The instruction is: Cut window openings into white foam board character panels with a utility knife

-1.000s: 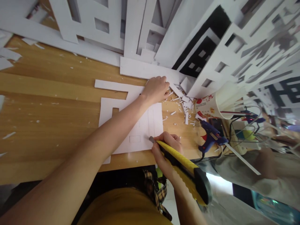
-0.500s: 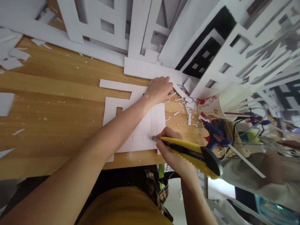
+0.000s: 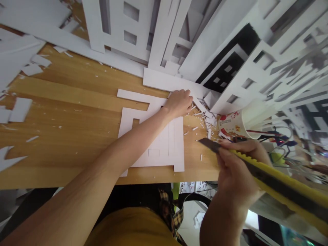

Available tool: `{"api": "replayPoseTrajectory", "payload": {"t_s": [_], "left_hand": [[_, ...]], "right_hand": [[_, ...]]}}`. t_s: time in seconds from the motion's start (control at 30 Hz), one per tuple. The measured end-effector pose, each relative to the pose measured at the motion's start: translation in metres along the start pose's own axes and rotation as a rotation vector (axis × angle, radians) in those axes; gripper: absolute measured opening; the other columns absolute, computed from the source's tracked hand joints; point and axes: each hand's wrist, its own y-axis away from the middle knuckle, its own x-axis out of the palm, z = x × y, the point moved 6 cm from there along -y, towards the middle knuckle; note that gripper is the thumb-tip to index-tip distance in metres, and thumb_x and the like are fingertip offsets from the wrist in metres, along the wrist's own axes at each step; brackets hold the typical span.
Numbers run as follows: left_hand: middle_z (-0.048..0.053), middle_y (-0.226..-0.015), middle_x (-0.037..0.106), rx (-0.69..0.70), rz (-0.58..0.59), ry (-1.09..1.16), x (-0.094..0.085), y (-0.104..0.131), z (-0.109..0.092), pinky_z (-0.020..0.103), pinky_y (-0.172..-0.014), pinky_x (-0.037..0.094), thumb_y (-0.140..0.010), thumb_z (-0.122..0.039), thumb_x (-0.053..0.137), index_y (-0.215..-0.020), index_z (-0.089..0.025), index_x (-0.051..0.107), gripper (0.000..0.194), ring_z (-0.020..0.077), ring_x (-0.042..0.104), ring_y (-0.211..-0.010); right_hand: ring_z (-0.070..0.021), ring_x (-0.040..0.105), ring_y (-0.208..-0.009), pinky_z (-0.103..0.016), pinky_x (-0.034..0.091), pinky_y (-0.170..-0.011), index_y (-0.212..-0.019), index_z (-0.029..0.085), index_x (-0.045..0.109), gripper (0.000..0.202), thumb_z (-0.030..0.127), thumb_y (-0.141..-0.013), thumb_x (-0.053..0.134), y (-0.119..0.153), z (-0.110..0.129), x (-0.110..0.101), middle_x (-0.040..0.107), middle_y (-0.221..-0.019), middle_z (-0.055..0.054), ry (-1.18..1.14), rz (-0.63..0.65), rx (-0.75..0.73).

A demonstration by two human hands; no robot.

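A cut-out sheet of white foam board (image 3: 164,136) lies flat at the front of the wooden table. It has one small rectangular opening, an outlined rectangle and long lines near its right side. My left hand (image 3: 178,101) bears down on its far part with curled fingers, and that forearm crosses over the sheet. What lies under the fingers is hidden. To the right of the board and raised off it, my right hand (image 3: 238,167) grips a yellow utility knife (image 3: 279,184). The knife's bare blade points left, apart from the board.
White foam-board panels with window openings (image 3: 123,30) stand along the back. Scraps (image 3: 208,116) lie beside a paper cup (image 3: 233,123) at the right. More loose offcuts (image 3: 21,109) are at the left. The table's front edge (image 3: 153,181) runs close to me.
My right hand has lifted the utility knife off the board and carried it right and up, nearer the camera. My left hand stays on the board; the view has shifted slightly.
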Motion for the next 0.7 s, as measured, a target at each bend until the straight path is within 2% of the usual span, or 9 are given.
{"api": "replayPoseTrajectory", "payload": {"t_s": [0.1,0.17,0.2,0.27,0.37,0.53,0.7], "left_hand": [[0.018,-0.11,0.067,-0.001,-0.012,0.0,0.001,0.0,0.0,0.038,-0.082,0.04,-0.094,-0.023,0.046,-0.11,-0.009,0.073,0.035,0.0293,0.06,-0.106],[0.018,-0.11,0.067,-0.002,-0.021,-0.002,0.001,-0.001,0.0,0.038,-0.081,0.04,-0.094,-0.024,0.046,-0.109,-0.009,0.073,0.034,0.029,0.06,-0.104],[0.018,-0.109,0.067,-0.002,-0.026,-0.003,0.001,-0.001,0.0,0.038,-0.081,0.04,-0.094,-0.024,0.047,-0.109,-0.01,0.073,0.034,0.0288,0.06,-0.104],[0.018,-0.108,0.068,-0.003,-0.036,-0.008,0.0,-0.001,0.0,0.038,-0.08,0.041,-0.094,-0.024,0.047,-0.108,-0.01,0.074,0.034,0.0286,0.061,-0.102],[0.017,-0.107,0.068,-0.004,-0.037,-0.009,0.0,-0.001,0.0,0.038,-0.079,0.041,-0.093,-0.023,0.047,-0.108,-0.011,0.074,0.033,0.0287,0.061,-0.101],[0.017,-0.108,0.068,-0.004,-0.031,-0.011,0.001,-0.002,0.0,0.039,-0.079,0.042,-0.093,-0.024,0.046,-0.107,-0.01,0.074,0.034,0.0294,0.062,-0.103],[0.017,-0.108,0.068,0.001,-0.029,-0.017,0.001,-0.002,0.001,0.038,-0.079,0.042,-0.093,-0.025,0.048,-0.107,-0.011,0.074,0.033,0.029,0.062,-0.103]], "right_hand": [[-0.0102,0.05,-0.052,-0.027,0.041,-0.053,-0.083,0.019,0.067,0.014,0.031,-0.081,0.073,-0.006,0.004,0.007,0.06,-0.069,0.003,0.052,-0.102,-0.186],[-0.0159,0.06,-0.069,-0.035,0.05,-0.071,-0.085,0.02,0.065,0.015,0.035,-0.087,0.068,-0.004,-0.005,0.025,0.059,-0.068,0.003,0.154,-0.097,-0.285],[-0.0167,0.061,-0.072,-0.036,0.05,-0.075,-0.083,0.021,0.063,0.017,0.036,-0.089,0.066,-0.003,-0.014,0.036,0.057,-0.066,0.003,0.166,-0.074,-0.299],[-0.017,0.061,-0.076,-0.036,0.05,-0.076,-0.08,0.022,0.059,0.022,0.04,-0.094,0.058,-0.001,-0.035,0.054,0.058,-0.067,0.002,0.191,-0.026,-0.247],[-0.016,0.056,-0.069,-0.034,0.048,-0.07,-0.082,0.022,0.057,0.025,0.043,-0.096,0.055,0.003,-0.058,0.069,0.058,-0.069,0.002,0.185,0.019,-0.145],[-0.0158,0.051,-0.062,-0.034,0.044,-0.066,-0.08,0.023,0.055,0.026,0.044,-0.095,0.054,0.004,-0.06,0.075,0.056,-0.063,0.003,0.187,0.073,-0.121],[-0.0145,0.048,-0.058,-0.033,0.043,-0.064,-0.08,0.023,0.057,0.027,0.044,-0.095,0.054,0.004,-0.063,0.078,0.059,-0.064,0.002,0.196,0.088,-0.102]]}}
